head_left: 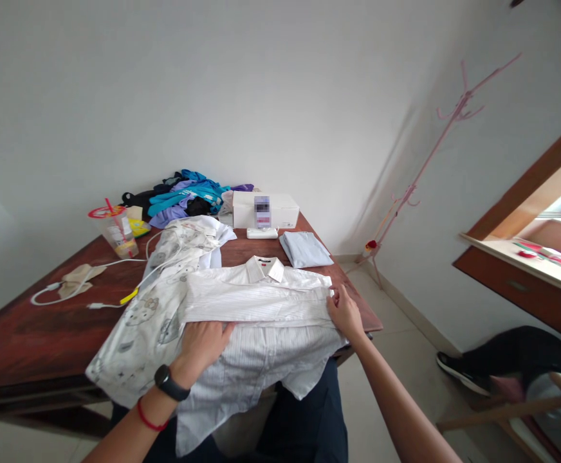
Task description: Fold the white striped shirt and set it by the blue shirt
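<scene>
A white striped button-up shirt [266, 344] lies spread at the table's front, its collar facing away and its lower part hanging over the edge. Its long sleeves are laid across the body. My right hand [345, 313] pinches the shirt at its right side, near the end of a sleeve. On the left, my left hand [205, 343] rests against the shirt just below the folded sleeve; its fingers are tucked under the cloth and hidden, with only the thumb showing. Beneath the shirt's left side lies a white cloth with cartoon prints [148, 308].
On the table [15, 334] are a plastic cup with a straw [119, 231], white cables [116, 262], a clothes pile [188, 196], a white box [285, 209], a phone on a stand [262, 212] and a folded grey garment [304, 249]. A pink coat rack [425, 164] stands right.
</scene>
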### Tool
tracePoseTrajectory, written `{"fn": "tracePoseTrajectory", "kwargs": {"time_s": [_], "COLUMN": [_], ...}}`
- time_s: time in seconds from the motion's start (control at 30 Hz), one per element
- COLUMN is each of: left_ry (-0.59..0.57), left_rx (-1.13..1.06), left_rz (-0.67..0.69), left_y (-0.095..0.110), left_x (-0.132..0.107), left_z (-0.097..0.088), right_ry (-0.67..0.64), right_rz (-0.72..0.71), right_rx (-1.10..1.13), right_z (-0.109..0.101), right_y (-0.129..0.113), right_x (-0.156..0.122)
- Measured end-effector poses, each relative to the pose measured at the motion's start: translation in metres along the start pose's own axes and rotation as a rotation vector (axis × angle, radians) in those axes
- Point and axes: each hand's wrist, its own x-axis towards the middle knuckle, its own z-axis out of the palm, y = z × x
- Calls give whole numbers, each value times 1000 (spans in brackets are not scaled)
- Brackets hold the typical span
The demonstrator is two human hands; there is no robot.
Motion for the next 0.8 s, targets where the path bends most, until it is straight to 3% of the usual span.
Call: {"fn": "tracePoseTrajectory", "kwargs": {"time_s": [0.2, 0.37, 0.43, 0.5, 0.6, 0.67, 0.73, 0.8], "left_ry": [-117, -262, -222, -105, 8, -15, -64, -32], "left_rx": [-72, -442, -611, -706, -663, -526, -321, -141], "left_rz": [157, 469, 510, 488, 447, 404, 307, 215], "left_y": [-10, -14, -11, -8, -7, -10, -14, -16], "left_x": [-19, -36, -29, -11, 23, 40, 47, 44], "left_z": [-13, -54, -69, -76, -64, -44, -20, 1], "right_ry": [-46, -42, -37, -35, -33, -31, -29, -29], "right_rz": [-17, -21, -24, -29, -31, -31, -36, -41], "right_rx": [-29, -46, -54, -58, -64, -65, -58, -51], "right_z": [-4, -4, -3, -3, -4, -4, -4, -4], "right_y": [-4, -4, -3, -3, -4, -5, -5, -4], "right_x": [-1, 0, 0, 0, -1, -1, -1, -2]}}
